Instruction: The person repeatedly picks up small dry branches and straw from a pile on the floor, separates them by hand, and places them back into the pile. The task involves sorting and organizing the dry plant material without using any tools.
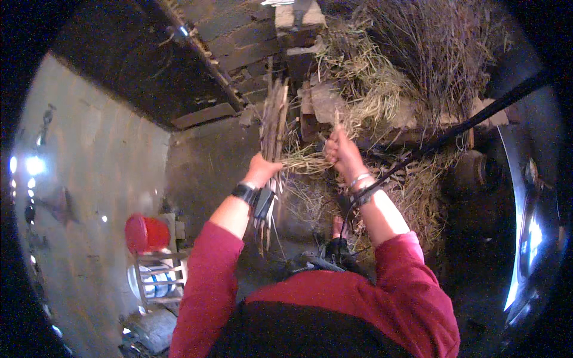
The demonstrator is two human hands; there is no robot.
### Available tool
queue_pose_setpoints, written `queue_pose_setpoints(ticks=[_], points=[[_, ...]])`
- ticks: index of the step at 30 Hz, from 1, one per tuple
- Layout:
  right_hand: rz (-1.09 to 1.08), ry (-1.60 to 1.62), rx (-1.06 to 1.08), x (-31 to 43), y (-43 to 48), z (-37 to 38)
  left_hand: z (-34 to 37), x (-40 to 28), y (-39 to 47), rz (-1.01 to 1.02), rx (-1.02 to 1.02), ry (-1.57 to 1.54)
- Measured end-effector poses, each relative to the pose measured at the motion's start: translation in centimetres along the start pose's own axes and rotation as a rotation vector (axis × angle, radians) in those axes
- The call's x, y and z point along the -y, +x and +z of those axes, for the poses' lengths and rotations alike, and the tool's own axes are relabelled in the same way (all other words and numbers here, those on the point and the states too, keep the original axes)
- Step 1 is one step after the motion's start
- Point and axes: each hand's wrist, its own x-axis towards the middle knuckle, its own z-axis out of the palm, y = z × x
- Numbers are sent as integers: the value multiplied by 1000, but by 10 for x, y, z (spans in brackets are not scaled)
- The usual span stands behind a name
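Observation:
My left hand is closed around an upright bundle of dry sticks, whose upper ends rise above the hand and whose lower ends hang below the wrist. Between my two hands runs a strand of straw. My right hand grips its right end, with the fingers curled in; some pale stalk shows above the fingertips. Straw and grass lie loose on the floor beneath and to the right of my right forearm. Each wrist carries a dark band.
Beyond my right hand, a heap of hay lies on a ledge beside a tall stack of thin brushwood. A dark cord crosses at the right. At lower left are a red container and a wooden chair by the wall.

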Motion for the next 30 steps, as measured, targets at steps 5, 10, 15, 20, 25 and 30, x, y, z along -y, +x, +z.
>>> queue_pose_setpoints(ticks=[5,10,15,20,25,30], points=[[-342,-898,59,-27,-31,83,15,2,1,32,-55,797],[-395,-1664,35,-25,3,83,33,-14,-33,653,130,1242],[-226,-1808,-9,-26,35,30,21,-25,-61,959,-21,1379],[-154,-1760,80,-29,30,37,2,-33,-77,1136,141,1344],[170,-1350,17,10,-22,98,-6,-30,-66,1094,234,1444],[-95,-832,344,24,-98,106,-32,-6,-35,461,122,817]])
